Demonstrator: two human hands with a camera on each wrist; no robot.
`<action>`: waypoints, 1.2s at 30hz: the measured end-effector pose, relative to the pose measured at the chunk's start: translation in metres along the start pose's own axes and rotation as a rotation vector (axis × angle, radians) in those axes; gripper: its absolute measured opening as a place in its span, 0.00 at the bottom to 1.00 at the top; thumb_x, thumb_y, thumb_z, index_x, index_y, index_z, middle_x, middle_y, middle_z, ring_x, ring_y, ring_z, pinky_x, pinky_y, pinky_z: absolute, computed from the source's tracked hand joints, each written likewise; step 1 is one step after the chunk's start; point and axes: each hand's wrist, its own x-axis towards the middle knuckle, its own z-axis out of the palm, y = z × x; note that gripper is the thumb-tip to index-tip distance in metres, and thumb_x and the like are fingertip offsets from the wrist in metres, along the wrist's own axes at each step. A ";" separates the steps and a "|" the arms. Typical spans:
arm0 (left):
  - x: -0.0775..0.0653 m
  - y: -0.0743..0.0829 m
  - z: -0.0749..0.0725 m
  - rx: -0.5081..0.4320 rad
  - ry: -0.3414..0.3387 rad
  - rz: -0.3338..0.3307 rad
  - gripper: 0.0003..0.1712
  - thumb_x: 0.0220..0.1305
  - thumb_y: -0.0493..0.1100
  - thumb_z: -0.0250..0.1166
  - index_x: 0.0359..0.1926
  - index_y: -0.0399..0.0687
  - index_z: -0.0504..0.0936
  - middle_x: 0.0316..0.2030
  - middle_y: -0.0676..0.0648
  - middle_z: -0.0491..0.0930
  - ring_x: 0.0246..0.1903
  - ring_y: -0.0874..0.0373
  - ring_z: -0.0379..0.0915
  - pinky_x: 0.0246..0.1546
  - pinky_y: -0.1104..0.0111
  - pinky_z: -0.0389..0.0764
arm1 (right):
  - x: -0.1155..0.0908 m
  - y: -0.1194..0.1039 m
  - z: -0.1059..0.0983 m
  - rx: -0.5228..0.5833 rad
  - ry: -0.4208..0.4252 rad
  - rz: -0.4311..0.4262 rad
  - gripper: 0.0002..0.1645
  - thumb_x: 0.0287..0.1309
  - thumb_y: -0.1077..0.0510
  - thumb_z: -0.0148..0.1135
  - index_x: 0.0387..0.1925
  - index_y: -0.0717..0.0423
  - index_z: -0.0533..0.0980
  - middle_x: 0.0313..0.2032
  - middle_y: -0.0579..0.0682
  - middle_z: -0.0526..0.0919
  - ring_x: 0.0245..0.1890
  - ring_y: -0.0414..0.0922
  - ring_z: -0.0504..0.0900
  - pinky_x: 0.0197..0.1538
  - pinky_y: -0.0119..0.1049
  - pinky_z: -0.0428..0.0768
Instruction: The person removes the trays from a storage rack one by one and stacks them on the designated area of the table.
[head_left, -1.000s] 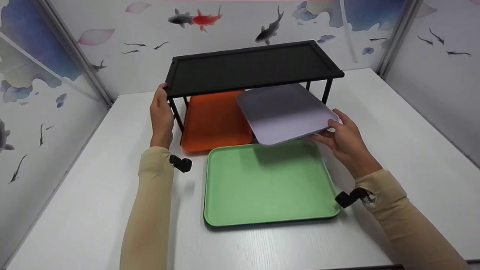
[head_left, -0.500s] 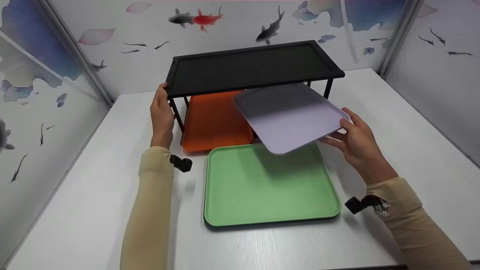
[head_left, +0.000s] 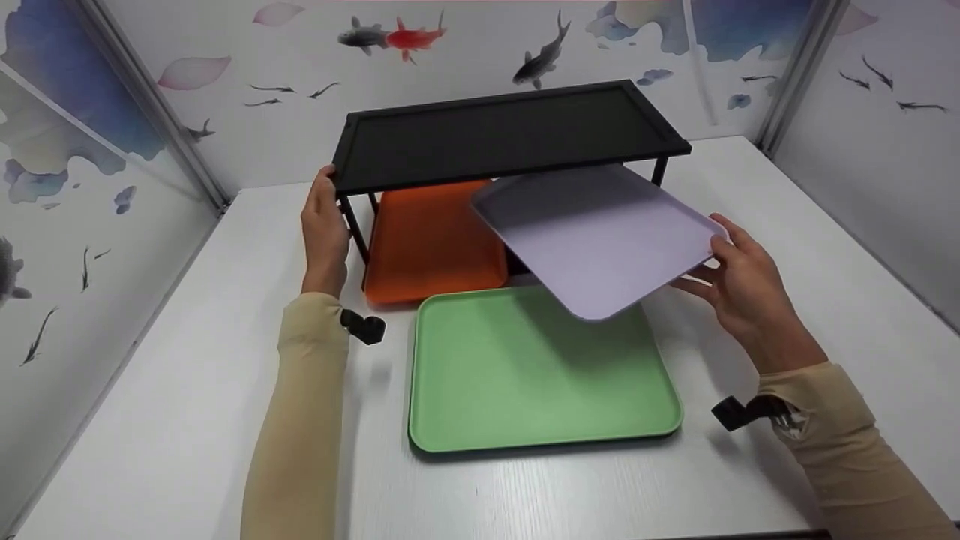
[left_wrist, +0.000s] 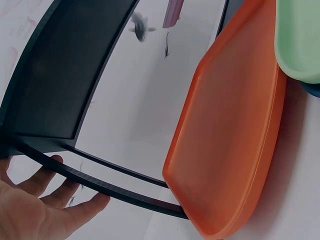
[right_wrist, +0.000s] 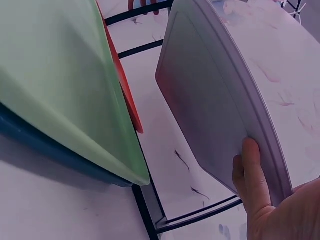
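Observation:
My right hand (head_left: 757, 292) pinches the right corner of a lilac tray (head_left: 600, 240), thumb above and fingers beneath. The tray is raised and turned at an angle; its far part lies under the top of a black rack (head_left: 510, 135). My left hand (head_left: 324, 232) holds that rack at its front left corner, fingers beside the leg in the left wrist view. An orange tray (head_left: 435, 247) lies under the rack's left half. In front, a green tray (head_left: 540, 375) sits over a dark blue tray (right_wrist: 55, 149), with the lilac tray's near corner above its back edge.
The white table (head_left: 187, 375) bears everything, with printed panels (head_left: 465, 45) at its back and sides. Slim rack legs (head_left: 354, 229) stand beside the orange tray on the left. Another leg (head_left: 659, 171) stands at the right, close behind the lilac tray.
My right hand has moved right and toward me, drawing the lilac tray partly out from under the rack and turning it. The left hand and rack have stayed put.

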 end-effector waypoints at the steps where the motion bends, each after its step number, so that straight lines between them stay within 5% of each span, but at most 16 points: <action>1: -0.001 0.001 0.000 -0.002 -0.001 0.000 0.29 0.84 0.58 0.38 0.77 0.62 0.64 0.78 0.53 0.59 0.73 0.61 0.58 0.73 0.64 0.62 | 0.000 0.000 -0.001 -0.002 0.004 0.001 0.40 0.80 0.53 0.45 0.83 0.47 0.41 0.59 0.49 0.69 0.41 0.44 0.86 0.44 0.39 0.88; 36: -0.002 0.001 0.003 0.033 0.029 0.033 0.30 0.83 0.60 0.38 0.77 0.59 0.64 0.78 0.54 0.60 0.76 0.64 0.54 0.73 0.70 0.61 | -0.005 0.006 -0.011 -0.024 0.020 0.064 0.39 0.78 0.45 0.49 0.81 0.45 0.50 0.61 0.46 0.70 0.48 0.39 0.81 0.45 0.34 0.84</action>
